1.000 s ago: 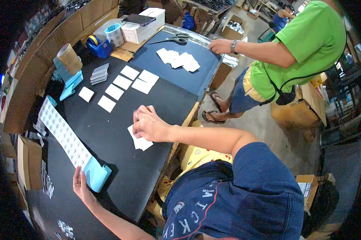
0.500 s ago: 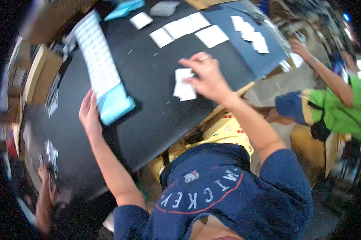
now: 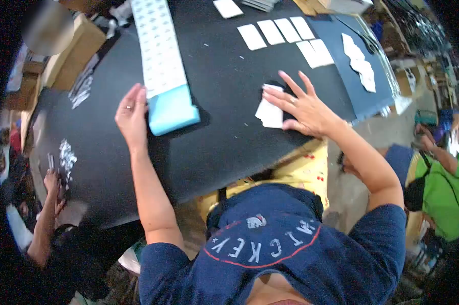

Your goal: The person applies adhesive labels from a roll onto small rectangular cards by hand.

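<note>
My left hand [image 3: 132,116] is at the left edge of a long white strip with rows of small printed marks [image 3: 160,48]. Its fingers are drawn together at that edge; what they hold, if anything, is too small to make out. The strip's near end is a folded light-blue part [image 3: 173,112], lying on the black table. My right hand [image 3: 308,109] lies spread over a small overlapping stack of white cards [image 3: 271,113], fingertips on the upper edge and thumb by the lower right. Its fingers are apart.
Beyond my right hand are several white cards [image 3: 271,32] in a row. A blue-grey sheet [image 3: 336,56] carries overlapping white pieces [image 3: 360,66] and scissors [image 3: 364,38]. Shiny scraps [image 3: 67,157] lie left, near another person's hand [image 3: 51,183]. A person in green [image 3: 448,190] is at right.
The view has shifted, so the table appears turned. My right hand has gone from fingers bent over the card stack to spread flat on it. My left hand has moved up along the strip's edge.
</note>
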`<state>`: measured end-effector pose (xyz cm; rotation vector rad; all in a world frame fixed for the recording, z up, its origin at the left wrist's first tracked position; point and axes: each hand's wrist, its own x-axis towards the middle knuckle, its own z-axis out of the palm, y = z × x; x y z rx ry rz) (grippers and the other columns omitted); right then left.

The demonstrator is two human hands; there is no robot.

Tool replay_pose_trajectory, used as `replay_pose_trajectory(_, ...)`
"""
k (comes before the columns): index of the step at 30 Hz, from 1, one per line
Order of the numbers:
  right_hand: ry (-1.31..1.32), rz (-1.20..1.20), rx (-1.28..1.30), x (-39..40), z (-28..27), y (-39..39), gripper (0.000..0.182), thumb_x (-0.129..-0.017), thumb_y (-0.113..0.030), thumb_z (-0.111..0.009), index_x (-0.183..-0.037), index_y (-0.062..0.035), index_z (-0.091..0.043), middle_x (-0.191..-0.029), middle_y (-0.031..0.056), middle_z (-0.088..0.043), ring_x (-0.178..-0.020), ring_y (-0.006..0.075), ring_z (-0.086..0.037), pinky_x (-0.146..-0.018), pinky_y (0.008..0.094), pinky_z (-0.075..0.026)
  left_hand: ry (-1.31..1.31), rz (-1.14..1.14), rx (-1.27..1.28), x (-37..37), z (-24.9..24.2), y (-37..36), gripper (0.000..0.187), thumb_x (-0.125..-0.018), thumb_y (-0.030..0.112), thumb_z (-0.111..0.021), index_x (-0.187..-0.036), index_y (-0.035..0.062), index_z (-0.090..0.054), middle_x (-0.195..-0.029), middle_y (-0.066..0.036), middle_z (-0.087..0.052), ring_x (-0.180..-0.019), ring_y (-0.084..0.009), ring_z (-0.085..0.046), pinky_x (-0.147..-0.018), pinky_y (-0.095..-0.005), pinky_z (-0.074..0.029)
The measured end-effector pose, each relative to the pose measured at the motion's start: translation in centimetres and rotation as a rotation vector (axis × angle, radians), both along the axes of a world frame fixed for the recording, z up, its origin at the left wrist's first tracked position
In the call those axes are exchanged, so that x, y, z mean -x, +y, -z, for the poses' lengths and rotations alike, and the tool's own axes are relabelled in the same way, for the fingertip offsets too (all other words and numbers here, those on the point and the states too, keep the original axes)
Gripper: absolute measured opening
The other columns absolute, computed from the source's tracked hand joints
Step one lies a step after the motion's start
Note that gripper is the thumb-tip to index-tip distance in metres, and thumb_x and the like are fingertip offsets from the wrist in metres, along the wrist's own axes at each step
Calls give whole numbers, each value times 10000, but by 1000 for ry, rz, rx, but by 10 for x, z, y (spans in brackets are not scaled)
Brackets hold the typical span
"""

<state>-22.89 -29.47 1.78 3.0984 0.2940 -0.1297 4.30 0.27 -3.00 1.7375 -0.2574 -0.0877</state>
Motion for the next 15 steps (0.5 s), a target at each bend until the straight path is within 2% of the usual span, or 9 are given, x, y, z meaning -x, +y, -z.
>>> replay_pose_trajectory(1, 26, -14, -13, -5, -3, 1, 737, -914, -638, -244, -1503, -194, -256, -1563, -6, -241, -1453, 329, -116, -1140, 589, -55, -5, -1, -3, -4, -4, 5, 330, -897, 214, -679, -1122, -26, -651, -955, -95, -690, -813, -124, -635, -699, -252, -505)
replay_pose_trajectory(2, 15, -6, -50, -4, -6, 3, 761, -906, -659, -217, -1495, -181, -276, -1556, 2, -264, -1449, 340, -127, -1134, 590, -61, 38, -68, -193, 15, -37, -6, 309, -894, 226, -681, -1098, -6, -670, -950, -95, -687, -789, -129, -627, -685, -259, -498)
replay_pose_trajectory(3, 31, -7, -80, -7, -12, 4, 780, -890, -670, -227, -1476, -164, -325, -1547, 12, -290, -1444, 361, -142, -1129, 597, -53, 118, -86, -66, 22, -43, -6, 283, -894, 218, -675, -1079, 3, -682, -971, -103, -690, -834, -159, -638, -738, -288, -507)
replay_pose_trajectory(5, 36, 16, -73, -8, -12, 7, 789, -883, -674, -226, -1432, -136, -403, -1529, 48, -327, -1431, 403, -171, -1119, 617, -41, -14, -61, -124, 10, -14, 7, 274, -876, 168, -671, -1092, 0, -674, -1035, -126, -691, -963, -188, -634, -884, -325, -494)
replay_pose_trajectory(7, 39, -27, -19, -10, 4, 0, 781, -913, -675, -190, -1421, -125, -411, -1525, 71, -323, -1426, 434, -143, -1115, 636, -15, 5, -14, 44, -2, -6, 9, 282, -878, 137, -670, -1115, -15, -657, -1010, -109, -700, -884, -155, -665, -754, -299, -551)
replay_pose_trajectory(9, 108, 9, -56, -14, -4, 6, 788, -903, -694, -197, -1417, -139, -421, -1528, 82, -314, -1425, 442, -136, -1115, 639, -4, 111, 33, 163, -3, -9, 10, 336, -880, 162, -687, -1165, -6, -630, -1019, -118, -693, -894, -140, -659, -741, -277, -560)
replay_pose_trajectory(15, 109, -10, -71, -10, 0, 4, 751, -889, -722, -197, -1389, -232, -469, -1539, 97, -288, -1423, 458, -119, -1114, 637, 8, 90, 41, 119, -2, -10, 8, 349, -875, 151, -690, -1176, -8, -619, -1018, -116, -691, -884, -139, -662, -707, -278, -569)
